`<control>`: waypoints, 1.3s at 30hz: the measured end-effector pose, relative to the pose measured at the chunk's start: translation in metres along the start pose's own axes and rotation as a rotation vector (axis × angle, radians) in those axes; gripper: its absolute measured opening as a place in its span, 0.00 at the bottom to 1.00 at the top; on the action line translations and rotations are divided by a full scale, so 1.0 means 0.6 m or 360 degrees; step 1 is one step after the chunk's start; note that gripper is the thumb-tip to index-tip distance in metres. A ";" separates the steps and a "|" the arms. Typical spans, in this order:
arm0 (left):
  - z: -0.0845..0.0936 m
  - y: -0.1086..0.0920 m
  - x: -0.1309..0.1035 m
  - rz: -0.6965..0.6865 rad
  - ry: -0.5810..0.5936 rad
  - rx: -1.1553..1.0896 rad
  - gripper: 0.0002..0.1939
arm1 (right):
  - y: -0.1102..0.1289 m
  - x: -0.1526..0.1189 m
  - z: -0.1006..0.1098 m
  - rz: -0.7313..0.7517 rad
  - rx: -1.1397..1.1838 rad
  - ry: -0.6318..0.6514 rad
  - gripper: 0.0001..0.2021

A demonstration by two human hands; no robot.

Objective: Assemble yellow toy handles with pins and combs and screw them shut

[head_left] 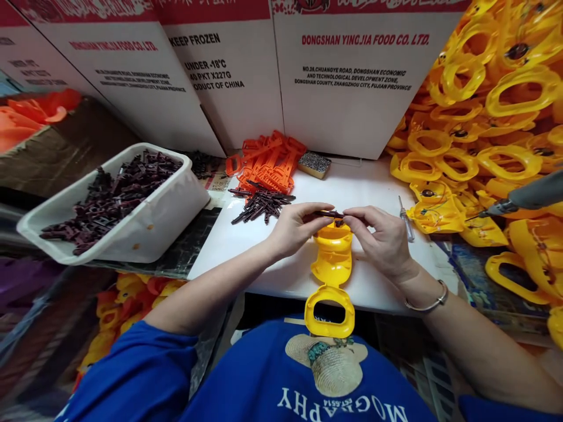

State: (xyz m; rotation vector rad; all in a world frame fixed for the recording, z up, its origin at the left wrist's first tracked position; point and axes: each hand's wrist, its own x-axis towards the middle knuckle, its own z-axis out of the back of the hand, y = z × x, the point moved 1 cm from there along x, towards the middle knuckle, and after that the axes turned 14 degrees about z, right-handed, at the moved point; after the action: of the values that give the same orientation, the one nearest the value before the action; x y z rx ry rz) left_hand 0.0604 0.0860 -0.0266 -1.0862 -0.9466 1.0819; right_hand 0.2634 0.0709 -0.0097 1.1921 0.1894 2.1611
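Both my hands meet over the white work surface. My left hand [297, 228] pinches one end of a thin dark plastic strip [334, 214], and my right hand [378, 237] pinches its other end. Just under the strip lies a yellow plastic shell [332, 258], open side up, its looped handle [329, 310] pointing towards my body over the near edge. The strip hangs at the shell's far end; whether they touch I cannot tell. Beyond my left hand lies a pile of similar dark strips [261, 205], with a heap of orange plastic pieces [270, 158] behind it.
A white tub [176, 202] full of dark parts stands at left. A small box of tiny metal pieces [314, 164] sits at the back. Rightward are a screwdriver [407, 220], a hanging power driver [523, 196] and heaped yellow shells [466, 146]. White cartons [343, 105] wall the back.
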 end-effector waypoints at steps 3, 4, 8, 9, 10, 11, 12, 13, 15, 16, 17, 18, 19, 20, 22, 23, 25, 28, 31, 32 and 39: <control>-0.009 -0.004 -0.005 0.0380 0.0137 -0.0666 0.19 | 0.003 -0.001 0.000 -0.0286 0.0252 -0.0051 0.07; -0.012 -0.005 -0.006 0.0444 0.0153 -0.0791 0.20 | 0.004 -0.001 -0.001 -0.0356 0.0332 -0.0063 0.08; -0.018 -0.008 -0.007 0.0485 0.0086 -0.0953 0.22 | 0.006 -0.004 -0.004 -0.0489 0.0497 -0.0134 0.10; -0.019 -0.008 -0.007 0.0451 0.0042 -0.0934 0.23 | 0.006 -0.004 -0.005 -0.0494 0.0501 -0.0146 0.11; -0.020 -0.008 -0.007 0.0419 0.0001 -0.0914 0.23 | 0.006 -0.006 -0.007 -0.0490 0.0493 -0.0158 0.10; -0.020 -0.008 -0.007 0.0403 -0.0030 -0.0907 0.23 | 0.006 -0.007 -0.008 -0.0475 0.0473 -0.0172 0.10; -0.021 -0.008 -0.006 0.0413 -0.0047 -0.0924 0.24 | 0.006 -0.008 -0.010 -0.0454 0.0447 -0.0187 0.10; -0.022 -0.007 -0.006 0.0446 -0.0052 -0.0959 0.24 | 0.007 -0.009 -0.012 -0.0427 0.0421 -0.0200 0.09; -0.020 -0.005 -0.003 0.0516 -0.0053 -0.1018 0.23 | 0.008 -0.012 -0.014 -0.0337 0.0362 -0.0190 0.09; -0.016 -0.003 -0.002 0.0512 -0.0077 -0.1010 0.22 | 0.008 -0.013 -0.014 -0.0259 0.0325 -0.0165 0.08; -0.011 -0.002 0.000 0.0471 -0.0121 -0.0961 0.21 | 0.006 -0.015 -0.013 -0.0160 0.0273 -0.0137 0.09; -0.004 0.000 0.002 0.0402 -0.0176 -0.0864 0.20 | 0.003 -0.018 -0.011 -0.0059 0.0197 -0.0116 0.09; 0.005 0.002 0.005 0.0309 -0.0243 -0.0724 0.18 | -0.002 -0.021 -0.008 0.0019 0.0101 -0.0108 0.10; 0.014 0.004 0.008 0.0199 -0.0303 -0.0547 0.16 | -0.009 -0.026 -0.005 0.0058 0.0000 -0.0114 0.12; 0.030 0.008 0.013 -0.0029 -0.0344 -0.0147 0.12 | -0.027 -0.038 -0.002 0.0005 -0.0153 -0.0135 0.18; 0.035 0.010 0.016 -0.0128 -0.0316 0.0028 0.10 | -0.036 -0.046 -0.003 -0.0054 -0.0182 -0.0132 0.20; 0.038 0.016 0.021 -0.0267 -0.0211 0.0246 0.08 | -0.049 -0.060 -0.008 -0.0142 -0.0162 -0.0092 0.22; 0.032 0.027 0.026 -0.0336 -0.0109 0.0322 0.08 | -0.054 -0.077 -0.021 -0.0207 -0.0082 -0.0022 0.23; 0.026 0.039 0.029 -0.0366 -0.0109 0.0375 0.08 | -0.050 -0.086 -0.029 -0.0259 -0.0025 0.0017 0.23; 0.025 0.042 0.030 -0.0371 -0.0119 0.0399 0.08 | -0.048 -0.087 -0.030 -0.0273 -0.0010 0.0031 0.24; 0.024 0.050 0.034 -0.0368 -0.0120 0.0482 0.11 | -0.040 -0.089 -0.029 -0.0274 0.0052 0.0180 0.26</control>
State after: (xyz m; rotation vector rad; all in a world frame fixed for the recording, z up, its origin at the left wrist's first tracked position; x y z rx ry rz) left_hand 0.0453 0.1119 -0.0513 -0.6750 -0.9084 1.0395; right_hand 0.2807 0.0604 -0.0674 1.0322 0.3642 2.0818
